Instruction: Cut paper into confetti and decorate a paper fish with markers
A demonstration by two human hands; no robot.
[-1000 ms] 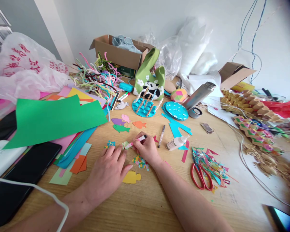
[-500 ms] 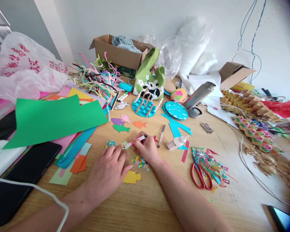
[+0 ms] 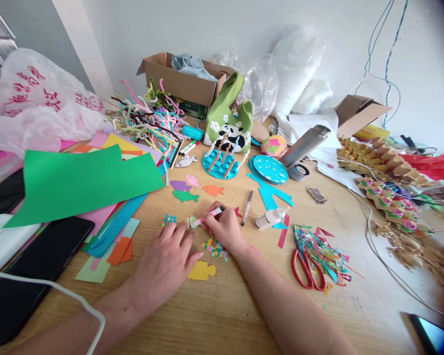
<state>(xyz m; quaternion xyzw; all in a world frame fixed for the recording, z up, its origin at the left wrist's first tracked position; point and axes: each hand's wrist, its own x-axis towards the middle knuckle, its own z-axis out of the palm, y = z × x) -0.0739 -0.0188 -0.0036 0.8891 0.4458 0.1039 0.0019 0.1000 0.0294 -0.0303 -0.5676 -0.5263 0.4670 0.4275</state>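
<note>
My right hand (image 3: pixel 224 228) is closed round a pink-and-white marker (image 3: pixel 208 217), its tip on a small pale paper fish (image 3: pixel 192 221) on the wooden table (image 3: pixel 222 305). My left hand (image 3: pixel 164 264) lies flat beside it, fingers spread, fingertips pressing the fish's edge. A yellow paper fish (image 3: pixel 201 270) lies just below my hands and a heap of coloured paper dots (image 3: pixel 215 247) sits under my right wrist. Purple, green, pink and orange paper fish (image 3: pixel 185 196) lie a little farther away.
A green sheet (image 3: pixel 77 182) tops a stack of coloured paper at left, with dark tablets (image 3: pixel 29 266) nearer. Red scissors (image 3: pixel 308 270), paper scraps, a glue bottle (image 3: pixel 270 218) and a pen (image 3: pixel 247 207) lie at right. Pipe cleaners (image 3: pixel 148 118), cardboard boxes, a panda bag (image 3: pixel 229 123) and a flask (image 3: pixel 305 145) stand behind.
</note>
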